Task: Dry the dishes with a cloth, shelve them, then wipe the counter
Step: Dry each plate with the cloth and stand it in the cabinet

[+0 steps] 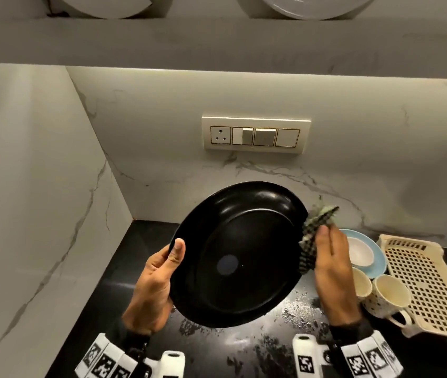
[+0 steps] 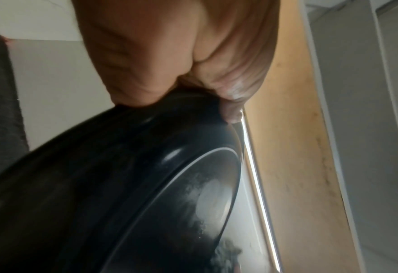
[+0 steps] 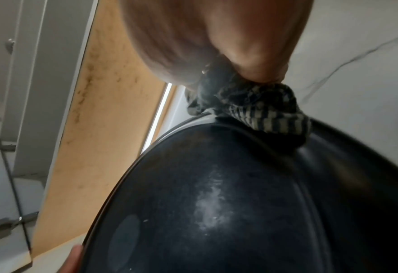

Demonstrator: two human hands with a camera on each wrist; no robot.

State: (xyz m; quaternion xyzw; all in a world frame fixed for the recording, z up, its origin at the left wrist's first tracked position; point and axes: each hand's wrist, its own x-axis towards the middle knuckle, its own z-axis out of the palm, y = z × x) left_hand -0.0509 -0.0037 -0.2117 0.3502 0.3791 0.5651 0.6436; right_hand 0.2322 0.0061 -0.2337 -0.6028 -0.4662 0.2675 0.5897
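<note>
A large black plate [image 1: 240,255] is held tilted above the black counter [image 1: 151,236], its face toward me. My left hand [image 1: 159,276] grips its left rim, thumb on the front. My right hand [image 1: 331,266] holds a dark-and-pale checked cloth [image 1: 312,236] against the plate's right rim. In the left wrist view the left hand [image 2: 170,55] clamps the plate [image 2: 123,184] edge. In the right wrist view the right hand [image 3: 216,37] pinches the cloth [image 3: 263,110] onto the plate [image 3: 216,203], which carries a smeared wet streak.
Behind my right hand lie a blue saucer [image 1: 375,257] with a white bowl [image 1: 360,251], two cream cups [image 1: 388,296], and a beige perforated rack [image 1: 429,285]. Water drops [image 1: 298,309] speckle the counter. Plates [image 1: 312,6] stand on the shelf above. A switch panel [image 1: 255,135] is on the wall.
</note>
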